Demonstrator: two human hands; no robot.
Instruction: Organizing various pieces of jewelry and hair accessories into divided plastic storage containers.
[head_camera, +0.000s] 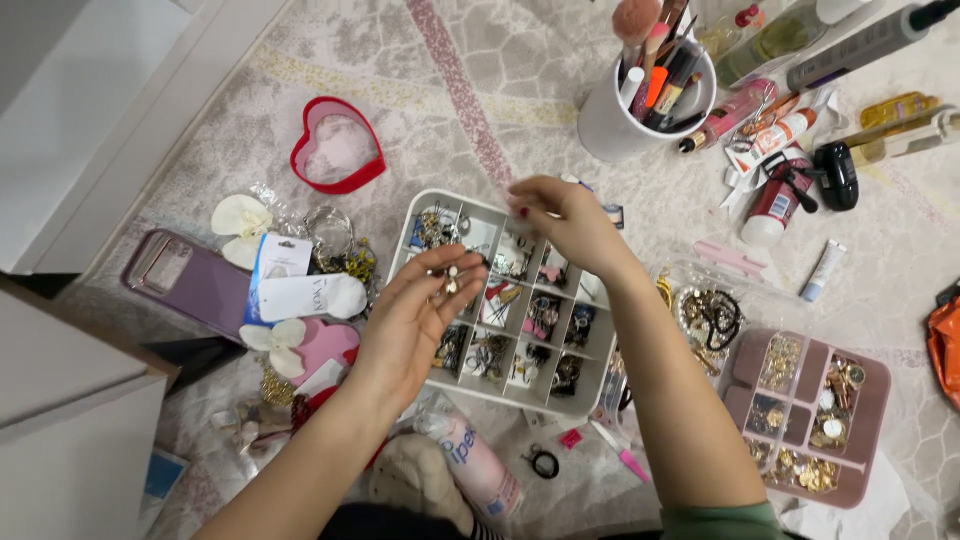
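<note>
Her left hand (420, 300) pinches a small earring (450, 280); the right hand (560, 215) seemingly pinches something tiny over the white organizer (590, 395). Best keep both low over the compartments.

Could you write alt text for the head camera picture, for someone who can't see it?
Seen from above, a person's left hand holds small earrings over a white compartment box of jewellery, while the right hand pinches something too small to tell above its far edge. Around it on a pale carpet lie a red heart-shaped box, a cup of makeup brushes and a pink jewellery tray.
</note>
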